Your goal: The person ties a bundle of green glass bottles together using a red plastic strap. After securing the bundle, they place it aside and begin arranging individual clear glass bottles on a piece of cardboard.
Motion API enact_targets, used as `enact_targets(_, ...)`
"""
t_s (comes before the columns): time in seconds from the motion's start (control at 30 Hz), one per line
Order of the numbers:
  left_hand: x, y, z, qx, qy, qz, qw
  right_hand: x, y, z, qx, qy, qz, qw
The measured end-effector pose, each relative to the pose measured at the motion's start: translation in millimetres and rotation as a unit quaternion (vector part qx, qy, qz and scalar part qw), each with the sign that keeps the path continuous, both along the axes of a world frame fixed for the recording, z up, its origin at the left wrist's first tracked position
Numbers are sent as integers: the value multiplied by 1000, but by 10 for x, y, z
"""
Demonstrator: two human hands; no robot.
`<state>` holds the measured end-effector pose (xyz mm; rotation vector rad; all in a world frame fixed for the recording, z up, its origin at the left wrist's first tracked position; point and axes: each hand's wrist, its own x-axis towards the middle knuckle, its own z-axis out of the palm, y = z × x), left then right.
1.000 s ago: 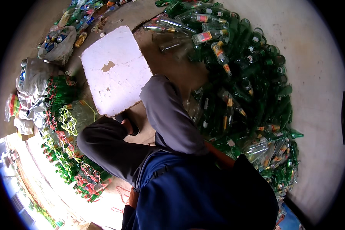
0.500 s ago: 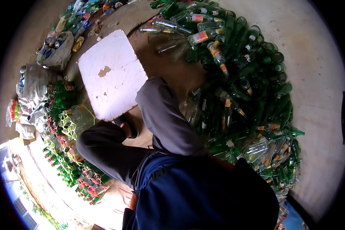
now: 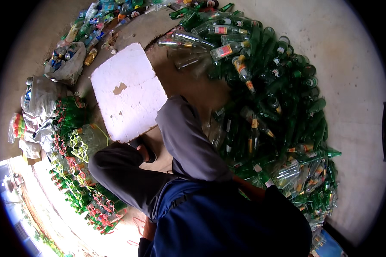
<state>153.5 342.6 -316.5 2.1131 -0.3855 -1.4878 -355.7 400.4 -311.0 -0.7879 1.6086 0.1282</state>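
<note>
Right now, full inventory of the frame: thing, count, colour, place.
Glass bottles: a large heap, too many to count, mostly green with some clear, on the ground to the right and top.
Foam board: one, white with a chipped patch, flat on the ground at upper centre.
Netted bundles of green bottles: several, in red and yellow netting, at left.
Bags of cans and plastic bottles: several, greyish and clear, upper left.
Concrete floor: pale, around the heap.
Person's legs: two, in grey trousers, knees bent, centre.
Dark sandal: one seen, by the foam board's lower edge.
Blue top: bottom centre.
Hands: neither is in view.
</note>
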Motion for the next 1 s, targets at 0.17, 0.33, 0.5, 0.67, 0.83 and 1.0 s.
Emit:
enact_targets(0.17,217,-17,74,-45,22,31,998,3,-58,-8,-2,-3,-3,1000)
enact_targets(0.33,804,-478,508,-269,64,81,958,42,-107,-71,-2,-13,-10,1000)
enact_targets(0.5,904,-1482,1803,-373,-249,-48,893,30,-299,-101,-10,-10,-11,1000)
enact_targets(0.67,54,-2591,3173,-454,-288,-88,839,-91,-505,-87,-24,0,-12,1000)
enact_targets(0.83,-548,-3553,3009,-439,-228,-240,835,-219,-682,-77,-30,11,-11,999)
enact_targets(1.0,-340,-4167,1395,-314,-385,-279,822,-318,-880,-58,-38,9,-22,999)
